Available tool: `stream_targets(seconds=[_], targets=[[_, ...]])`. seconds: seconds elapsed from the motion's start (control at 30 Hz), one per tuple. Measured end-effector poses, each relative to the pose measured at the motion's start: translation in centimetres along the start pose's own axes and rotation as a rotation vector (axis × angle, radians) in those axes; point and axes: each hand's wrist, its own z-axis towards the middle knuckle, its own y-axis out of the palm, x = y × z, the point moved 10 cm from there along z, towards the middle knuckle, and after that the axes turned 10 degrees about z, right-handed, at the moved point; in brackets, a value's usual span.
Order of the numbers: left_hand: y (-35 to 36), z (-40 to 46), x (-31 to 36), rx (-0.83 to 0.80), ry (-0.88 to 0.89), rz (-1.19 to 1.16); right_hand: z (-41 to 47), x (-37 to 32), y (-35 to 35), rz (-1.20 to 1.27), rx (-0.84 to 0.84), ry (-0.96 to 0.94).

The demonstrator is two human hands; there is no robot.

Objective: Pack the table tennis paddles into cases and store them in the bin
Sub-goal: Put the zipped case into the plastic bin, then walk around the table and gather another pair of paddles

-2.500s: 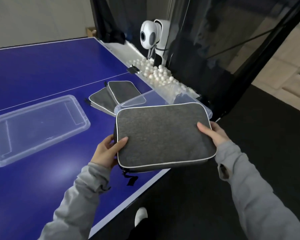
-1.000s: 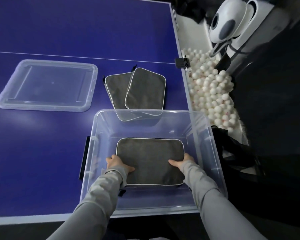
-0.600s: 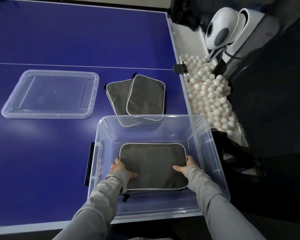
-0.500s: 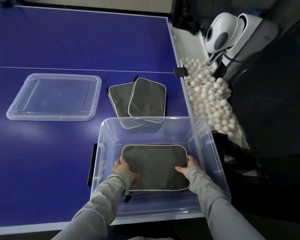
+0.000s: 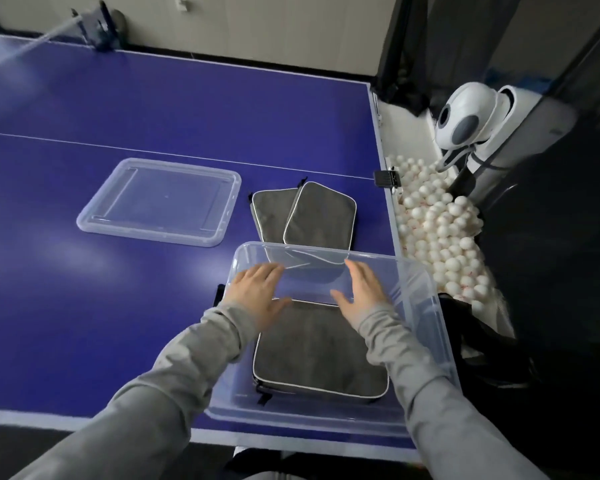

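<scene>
A grey paddle case (image 5: 317, 355) with white piping lies flat on the bottom of the clear plastic bin (image 5: 433, 327) at the table's near edge. My left hand (image 5: 260, 294) and my right hand (image 5: 361, 289) hover open above the bin's far half, fingers spread, palms down, holding nothing. Beyond the bin two more grey cases rest on the blue table, one (image 5: 321, 213) overlapping the other (image 5: 269, 211); their near ends show through the bin's far wall.
The bin's clear lid (image 5: 163, 200) lies upside down on the blue table (image 5: 118, 105) to the left. A trough of white balls (image 5: 437, 230) and a white ball machine (image 5: 465, 119) stand off the table's right edge. A black bag (image 5: 482, 348) sits beside the bin.
Both hands have let go of the case, which now lies in the bin, and have risen and moved forward toward the bin's far wall. The camera has tilted up.
</scene>
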Motion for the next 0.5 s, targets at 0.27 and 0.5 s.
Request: stream_targets(seconds=[0.27, 0.5], targets=[[-1.4, -5.9, -10.8, 0.083, -0.417, -0.121, 1.6, -12.1, 6.4, -0.083, -0.162, -0.328], [3.4, -16.8, -17.8, 0.032, -0.742, -0.243, -2.8, -20.3, 16.6, -0.275, -0.361, -0.553]])
